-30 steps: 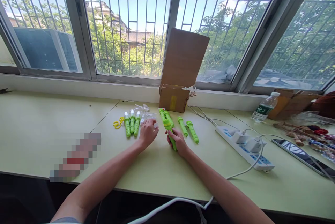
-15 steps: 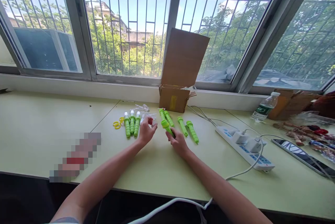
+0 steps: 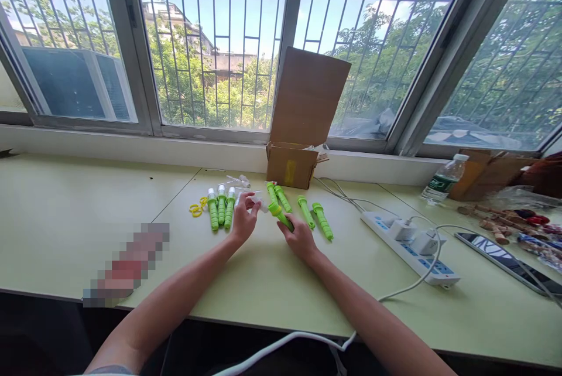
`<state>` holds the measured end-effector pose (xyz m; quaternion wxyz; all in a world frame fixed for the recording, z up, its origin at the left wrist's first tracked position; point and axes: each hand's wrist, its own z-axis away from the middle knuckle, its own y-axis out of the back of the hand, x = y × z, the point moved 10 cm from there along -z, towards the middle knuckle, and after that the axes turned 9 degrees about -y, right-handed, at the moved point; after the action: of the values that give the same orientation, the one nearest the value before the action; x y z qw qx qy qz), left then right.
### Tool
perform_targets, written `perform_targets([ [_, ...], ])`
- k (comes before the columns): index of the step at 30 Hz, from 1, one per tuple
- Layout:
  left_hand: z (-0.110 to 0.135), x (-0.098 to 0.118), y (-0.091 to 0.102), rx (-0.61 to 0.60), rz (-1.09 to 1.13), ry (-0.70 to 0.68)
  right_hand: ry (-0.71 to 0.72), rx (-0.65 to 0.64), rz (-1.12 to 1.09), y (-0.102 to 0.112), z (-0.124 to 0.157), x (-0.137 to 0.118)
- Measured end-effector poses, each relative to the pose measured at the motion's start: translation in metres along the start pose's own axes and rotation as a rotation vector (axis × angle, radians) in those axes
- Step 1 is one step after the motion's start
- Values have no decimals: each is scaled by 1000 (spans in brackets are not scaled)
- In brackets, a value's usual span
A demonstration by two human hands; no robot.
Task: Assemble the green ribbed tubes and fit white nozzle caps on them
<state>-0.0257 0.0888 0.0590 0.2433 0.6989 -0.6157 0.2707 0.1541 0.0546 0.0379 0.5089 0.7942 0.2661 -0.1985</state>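
My right hand [image 3: 300, 238] is closed around a light-green ridged tube [image 3: 278, 212], its flared end tilted up to the left. Thumb and fingers of my left hand [image 3: 244, 221] pinch a small clear plastic piece [image 3: 262, 202], close to that flared end; whether the two touch I cannot tell. Three green tubes with white tops [image 3: 221, 207] lie side by side just left of my left hand. Several more green tubes [image 3: 324, 221] rest beyond and to the right of my right hand. Yellow scissors [image 3: 198, 207] lie at the far left of the group, partly hidden.
An open cardboard box [image 3: 291, 166] stands against the window sill, with clear plastic bits [image 3: 239, 181] to its left. Rightward are a white power strip [image 3: 410, 250] with cables, a water bottle [image 3: 445, 180] and a phone [image 3: 504, 262]. A blurred-out object [image 3: 127, 265] lies front left.
My left hand has turned slightly, and the clear piece in its fingers has come nearer the tube's flared end. My right hand and its tube have hardly moved.
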Motion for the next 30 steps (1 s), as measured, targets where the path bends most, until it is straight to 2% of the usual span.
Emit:
perform_targets([
  [10,-2,1,4,50,55,18,-15,32,44,2,-1,4],
  [30,-2,-6,2,55,146,64,26,-40,-3,-6,0,0],
])
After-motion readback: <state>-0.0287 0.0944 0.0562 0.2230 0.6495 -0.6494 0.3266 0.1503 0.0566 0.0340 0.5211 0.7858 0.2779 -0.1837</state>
